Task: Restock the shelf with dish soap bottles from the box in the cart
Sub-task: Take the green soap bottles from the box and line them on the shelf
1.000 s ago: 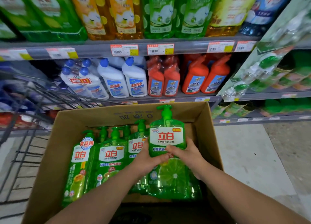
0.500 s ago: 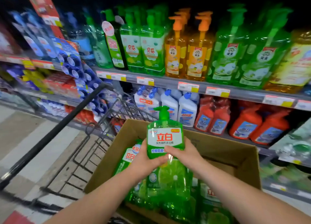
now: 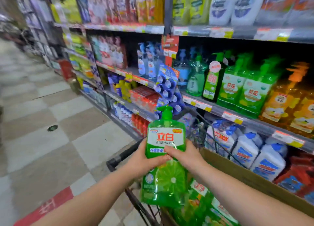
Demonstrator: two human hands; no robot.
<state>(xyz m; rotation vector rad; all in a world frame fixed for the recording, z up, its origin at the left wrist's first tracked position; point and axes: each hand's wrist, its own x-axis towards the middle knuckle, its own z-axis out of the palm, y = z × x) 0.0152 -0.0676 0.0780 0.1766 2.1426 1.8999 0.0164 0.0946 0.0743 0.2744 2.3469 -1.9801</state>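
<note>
Green dish soap bottle [image 3: 164, 159], pump top, white label with red characters, held upright in mid-air over the near-left corner of the cart [image 3: 119, 158], clear of the box. Left hand [image 3: 144, 159] wraps the bottle's left side at mid-height, thumb across the front under the label. Right hand [image 3: 185, 156] clamps the right side, fingers [image 3: 169, 149] lying over the label's lower edge. Both hands closed on it.

Cardboard box [image 3: 246, 175] sits in the cart at lower right; more green bottles in the box [image 3: 200, 200] lie below and right of the held one, blurred. Black cart handle runs just behind the left hand.

Shelf [image 3: 220, 110] to the right: middle tier carries green pump bottles [image 3: 243, 88], orange ones [image 3: 285, 100] further right. Tier below has white bottles with blue caps [image 3: 251, 151]. Top tier has white and yellow-green bottles, blurred. Price tags line the shelf edges, unreadable.

Tiled aisle floor [image 3: 51, 141] on the left, checker pattern, red marking at the lower left.
</note>
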